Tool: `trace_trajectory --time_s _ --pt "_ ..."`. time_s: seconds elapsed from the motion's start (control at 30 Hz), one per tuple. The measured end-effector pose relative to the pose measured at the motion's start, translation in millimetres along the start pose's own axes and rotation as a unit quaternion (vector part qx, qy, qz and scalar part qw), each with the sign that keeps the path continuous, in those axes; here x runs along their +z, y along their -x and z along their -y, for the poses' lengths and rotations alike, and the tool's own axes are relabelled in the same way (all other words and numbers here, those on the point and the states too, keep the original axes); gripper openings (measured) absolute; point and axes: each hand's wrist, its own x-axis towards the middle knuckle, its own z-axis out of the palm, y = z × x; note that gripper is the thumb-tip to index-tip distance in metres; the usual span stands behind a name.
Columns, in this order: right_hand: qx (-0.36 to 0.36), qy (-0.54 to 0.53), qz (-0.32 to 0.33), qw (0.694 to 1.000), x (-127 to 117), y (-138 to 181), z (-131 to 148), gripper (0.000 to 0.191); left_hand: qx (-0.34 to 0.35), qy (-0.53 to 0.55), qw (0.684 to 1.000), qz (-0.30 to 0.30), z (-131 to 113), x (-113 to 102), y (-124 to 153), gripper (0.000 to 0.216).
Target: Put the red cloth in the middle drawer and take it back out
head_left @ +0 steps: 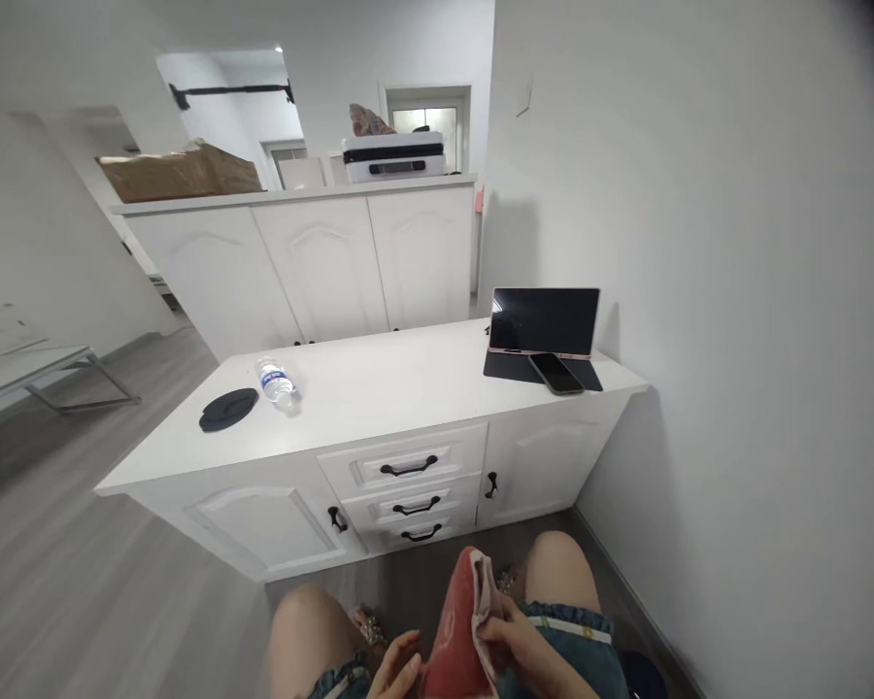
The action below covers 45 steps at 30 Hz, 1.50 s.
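Observation:
A folded red cloth with a whitish edge or underside stands up between my knees at the bottom of the view. My right hand is closed on its pale edge, with the thumb and fingers pinching the fabric. To the left of the cloth is my left hand, its fingers slightly bent and apart. Its fingertips come close to the lower part of the red fabric; whether they touch it I cannot tell. The bottom of the cloth is cut off by the frame.
Ahead stands a white cabinet with drawers. On it are a water bottle lying down, a flat dark disc, a tablet on its stand and a phone. Behind, a taller cabinet bears a cardboard box and a suitcase.

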Motion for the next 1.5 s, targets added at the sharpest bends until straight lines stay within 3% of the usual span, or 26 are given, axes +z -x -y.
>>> trace_trajectory --time_s 0.17,0.27,0.37,0.5,0.6,0.7,0.8,0.93,1.0,1.07,1.23,1.37,1.5 --pt "-0.149 0.256 -0.014 0.955 -14.3 -12.5 57.7 0.051 -0.021 -0.001 0.999 -0.028 16.6 14.5 -8.3 0.057" --pt "-0.192 0.4 -0.067 0.893 -39.0 -19.9 90.9 0.04 -0.015 -0.013 0.999 -0.043 26.7 20.1 -11.4 0.059" --pt "-0.23 0.482 -0.156 0.831 -73.3 -31.8 130.0 0.061 0.021 -0.047 0.998 -0.046 28.3 16.5 -10.3 0.059" --pt "-0.159 0.557 -0.294 0.76 -121.2 -54.0 202.8 0.075 0.028 -0.063 0.995 -0.075 16.9 -4.2 -6.6 0.058" --pt "-0.11 0.604 -0.332 0.716 -151.0 -73.7 256.5 0.079 0.034 -0.057 0.993 -0.096 5.3 -19.6 -6.3 0.059" --pt "-0.097 0.619 -0.3 0.72 -172.4 -93.5 292.0 0.079 0.058 -0.05 0.99 -0.12 -6.3 -23.9 -9.4 0.059" --pt "-0.079 0.631 -0.257 0.728 -181.2 -105.4 305.7 0.078 0.082 -0.031 0.987 -0.135 -21.3 -17.8 -14.9 0.059" --pt "-0.132 0.635 -0.282 0.707 -169.0 -97.9 292.1 0.074 0.086 -0.01 0.991 -0.106 -49.8 -6.7 -25.5 0.055" --pt "-0.175 0.616 -0.277 0.716 -155.3 -88.4 270.5 0.074 0.082 -0.005 0.993 -0.086 -64.2 -2.3 -33.3 0.052" --pt "-0.206 0.572 -0.259 0.75 -139.8 -79.9 239.5 0.075 0.093 0.002 0.992 -0.087 -75.7 2.3 -43.3 0.049" --pt "-0.223 0.391 -0.126 0.884 -100.7 -70.2 140.3 0.08 0.155 0.019 0.981 -0.118 -93.7 14.8 -72.5 0.051" --pt "-0.147 0.331 -0.094 0.927 -66.2 -67.7 69.3 0.073 0.135 0.041 0.984 -0.105 -106.8 24.8 -91.0 0.046" --pt "-0.097 0.291 -0.051 0.95 -33.2 -70.8 20.8 0.068 0.113 0.091 0.984 -0.104 -122.5 41.4 -106.8 0.033"
